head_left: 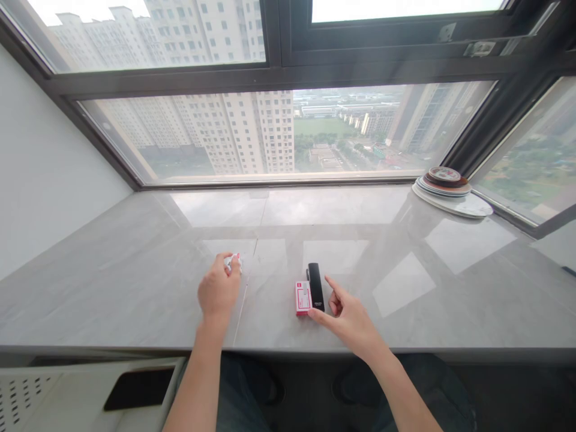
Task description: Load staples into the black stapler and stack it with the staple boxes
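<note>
At a grey table (148, 300), near the middle of the front edge, I see a black stapler (316, 285) with a pink-and-white box (303, 294) close by its left side. The person's right hand (351, 318) has an open grip: thumb at the box's near right corner, index finger just right of the stapler. Farther left, the left hand (219, 291) pinches a small white-and-red item (236, 261), partly hidden. Stacked round plates (450, 191) sit by the far right corner.
</note>
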`<action>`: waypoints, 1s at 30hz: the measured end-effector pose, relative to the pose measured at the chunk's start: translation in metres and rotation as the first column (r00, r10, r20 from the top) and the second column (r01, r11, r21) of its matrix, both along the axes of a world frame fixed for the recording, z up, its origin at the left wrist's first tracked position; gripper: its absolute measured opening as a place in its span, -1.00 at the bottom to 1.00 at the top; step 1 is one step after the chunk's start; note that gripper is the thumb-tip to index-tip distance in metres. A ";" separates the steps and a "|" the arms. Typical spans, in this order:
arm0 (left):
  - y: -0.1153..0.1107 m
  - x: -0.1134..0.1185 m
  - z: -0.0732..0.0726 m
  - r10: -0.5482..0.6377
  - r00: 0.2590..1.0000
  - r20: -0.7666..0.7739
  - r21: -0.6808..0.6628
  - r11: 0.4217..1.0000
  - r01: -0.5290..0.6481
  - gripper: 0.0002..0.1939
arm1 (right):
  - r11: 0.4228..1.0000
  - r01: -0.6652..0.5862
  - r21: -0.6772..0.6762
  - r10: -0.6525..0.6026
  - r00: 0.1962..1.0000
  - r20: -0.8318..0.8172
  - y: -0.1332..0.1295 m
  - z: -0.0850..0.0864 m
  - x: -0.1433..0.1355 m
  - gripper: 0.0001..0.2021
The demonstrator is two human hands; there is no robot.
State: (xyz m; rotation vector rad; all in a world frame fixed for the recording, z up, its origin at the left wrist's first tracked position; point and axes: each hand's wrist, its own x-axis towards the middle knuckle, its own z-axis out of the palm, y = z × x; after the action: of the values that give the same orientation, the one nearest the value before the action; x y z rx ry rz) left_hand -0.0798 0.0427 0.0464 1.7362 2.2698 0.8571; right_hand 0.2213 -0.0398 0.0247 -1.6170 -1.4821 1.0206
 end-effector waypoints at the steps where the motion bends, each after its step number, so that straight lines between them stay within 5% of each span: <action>1: 0.009 -0.012 0.000 0.015 1.000 -0.010 -0.087 0.996 -0.016 -0.50 | 1.000 -0.018 -0.013 0.019 0.999 0.041 0.000 0.002 -0.001 -0.03; 5: 0.033 -0.014 -0.003 -0.117 0.993 0.018 -0.181 0.976 0.118 -0.52 | 0.992 -0.123 -0.010 0.123 0.985 0.118 0.008 0.008 -0.008 -0.07; 11: 0.025 0.067 -0.009 -0.424 0.900 0.103 -0.152 0.888 0.435 -0.57 | 0.979 -0.202 0.015 0.200 0.976 0.085 0.014 0.012 -0.008 -0.27; 15: 0.009 0.097 -0.007 -0.579 0.805 0.127 -0.145 0.792 0.593 -0.49 | 0.978 -0.206 0.036 0.202 0.973 0.109 0.013 0.013 -0.008 -0.32; 25: -0.008 0.117 -0.025 -0.469 0.883 -0.021 -0.202 0.867 0.456 -0.40 | 0.966 -0.255 0.037 0.245 0.954 0.172 0.016 0.018 -0.006 -0.33; 30: -0.002 0.150 -0.032 -0.515 0.857 -0.003 -0.232 0.834 0.501 -0.35 | 0.965 -0.263 0.021 0.259 0.959 0.113 0.020 0.020 0.026 -0.51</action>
State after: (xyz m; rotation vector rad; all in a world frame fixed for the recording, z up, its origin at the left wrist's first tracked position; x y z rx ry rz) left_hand 0.0703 0.0404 0.0142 2.1251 1.7027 0.4183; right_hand 0.2474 -0.0194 0.0444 -1.4996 -1.8154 1.0541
